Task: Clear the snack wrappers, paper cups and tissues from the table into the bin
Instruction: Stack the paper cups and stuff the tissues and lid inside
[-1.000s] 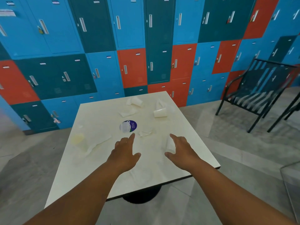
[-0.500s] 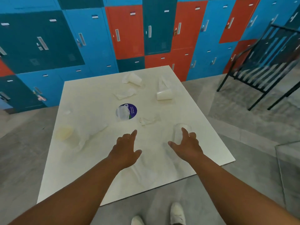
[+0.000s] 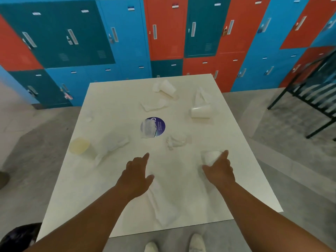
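— Several pieces of litter lay on the counter [image 3: 112,179], none binned; where did you think it could slip?

— At the right hand [image 3: 219,170]; its fingers [image 3: 224,156] were curled round a clear cup [image 3: 211,157] near the right edge, thumb low on the near side; I judged that a squeeze too hard would crumple so thin a wall, and a loose hold would let it roll off the edge to the floor.

— And the left hand [image 3: 135,176]?

— Open, fingers spread, pinching nothing, hovering above a flat wrapper [image 3: 161,206]; that film was almost the colour of the counter, so it could easily have been missed.

— How did the rest look?

— Two paper cups [image 3: 201,110] lay tipped on the far side, one [image 3: 168,88] beside a wad of tissue [image 3: 156,87]; a crumpled tissue [image 3: 176,140] sat by the purple sticker [image 3: 153,127]; a yellowish cup [image 3: 80,148] lay on its side at the left edge, likely to roll; I could not see a bin.
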